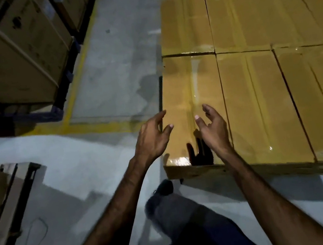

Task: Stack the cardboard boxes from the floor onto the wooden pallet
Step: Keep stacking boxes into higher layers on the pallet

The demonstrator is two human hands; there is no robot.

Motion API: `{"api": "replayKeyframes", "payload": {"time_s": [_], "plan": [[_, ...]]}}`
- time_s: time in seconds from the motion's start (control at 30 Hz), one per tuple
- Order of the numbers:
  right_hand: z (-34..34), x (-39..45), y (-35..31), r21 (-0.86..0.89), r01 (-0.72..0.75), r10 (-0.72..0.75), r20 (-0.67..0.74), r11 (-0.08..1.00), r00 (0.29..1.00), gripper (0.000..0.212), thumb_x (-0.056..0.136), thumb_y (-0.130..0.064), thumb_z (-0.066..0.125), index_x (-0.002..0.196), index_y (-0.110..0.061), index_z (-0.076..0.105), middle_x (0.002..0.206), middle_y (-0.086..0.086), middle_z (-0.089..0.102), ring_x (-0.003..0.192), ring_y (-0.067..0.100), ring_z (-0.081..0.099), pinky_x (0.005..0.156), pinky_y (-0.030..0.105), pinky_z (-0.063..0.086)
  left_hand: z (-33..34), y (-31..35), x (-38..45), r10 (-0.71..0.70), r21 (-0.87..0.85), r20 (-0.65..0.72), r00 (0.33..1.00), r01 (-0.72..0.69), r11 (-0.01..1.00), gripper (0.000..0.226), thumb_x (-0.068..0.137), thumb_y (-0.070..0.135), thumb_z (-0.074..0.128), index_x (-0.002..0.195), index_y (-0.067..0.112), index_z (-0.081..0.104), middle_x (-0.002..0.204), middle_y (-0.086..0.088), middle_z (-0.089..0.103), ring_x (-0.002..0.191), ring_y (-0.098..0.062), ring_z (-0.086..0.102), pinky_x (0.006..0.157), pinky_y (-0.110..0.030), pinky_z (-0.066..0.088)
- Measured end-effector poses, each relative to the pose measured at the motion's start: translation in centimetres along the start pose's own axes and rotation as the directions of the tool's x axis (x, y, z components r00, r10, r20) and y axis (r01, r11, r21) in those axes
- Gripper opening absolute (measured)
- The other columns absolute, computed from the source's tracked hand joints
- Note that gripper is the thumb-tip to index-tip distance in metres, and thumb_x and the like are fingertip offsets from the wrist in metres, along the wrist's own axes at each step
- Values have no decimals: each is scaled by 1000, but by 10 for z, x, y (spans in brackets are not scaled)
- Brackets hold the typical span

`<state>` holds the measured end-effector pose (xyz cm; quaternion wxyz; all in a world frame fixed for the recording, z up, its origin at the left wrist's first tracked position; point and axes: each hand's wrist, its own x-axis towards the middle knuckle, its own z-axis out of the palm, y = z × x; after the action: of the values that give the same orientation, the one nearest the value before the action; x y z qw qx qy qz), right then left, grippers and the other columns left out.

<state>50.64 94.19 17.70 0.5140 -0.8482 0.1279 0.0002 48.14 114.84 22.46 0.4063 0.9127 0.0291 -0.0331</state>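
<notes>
Head view. A layer of taped cardboard boxes (253, 63) fills the right half of the frame, packed edge to edge with their tops level. The wooden pallet under them is not visible; whether they rest on it cannot be confirmed. The nearest box on the left (194, 103) forms the near-left corner of the layer, and both hands are at it.

The left hand (151, 139) is at the left edge of that box, fingers spread and relaxed, holding nothing. The right hand (213, 128) hovers above the box top, fingers loosely curved and apart, also holding nothing; its shadow lies on the tape beneath it. Contact with the cardboard cannot be confirmed for either hand.

Step in hand, by judgement: placement or alignment of this corner box. If it needs seating, the next move calls for flat palms pressing it flush with its neighbours. Otherwise, another box must be fetched from the floor (74, 170).

Far left, large cartons (3, 53) stand behind a yellow floor line (92, 126). Dark print on them is too blurred to read. No brand or label is legible on the taped boxes.
</notes>
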Motion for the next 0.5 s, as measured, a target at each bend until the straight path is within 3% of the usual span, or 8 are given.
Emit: {"api": "replayKeyframes", "payload": {"time_s": [0.17,0.5], "plan": [[61,61,-21,28,-68,70,-85,997,994,55,101,-33,68,153,-23,51,155,-1,55,142,19,51,117,50,44,-39,-39,72,64,120,126,990,-80,990,57,103,37,64,156,20,49,153,-6,57,138,-25,54,109,-37,45],[102,109,-77,24,-188,189,-211,982,959,60,102,-36,67,157,-21,47,159,4,50,145,25,47,113,34,37,-72,-52,235,178,151,364,914,-246,957,59,102,36,65,155,14,49,155,-10,55,143,-29,51,115,-36,41]]}}
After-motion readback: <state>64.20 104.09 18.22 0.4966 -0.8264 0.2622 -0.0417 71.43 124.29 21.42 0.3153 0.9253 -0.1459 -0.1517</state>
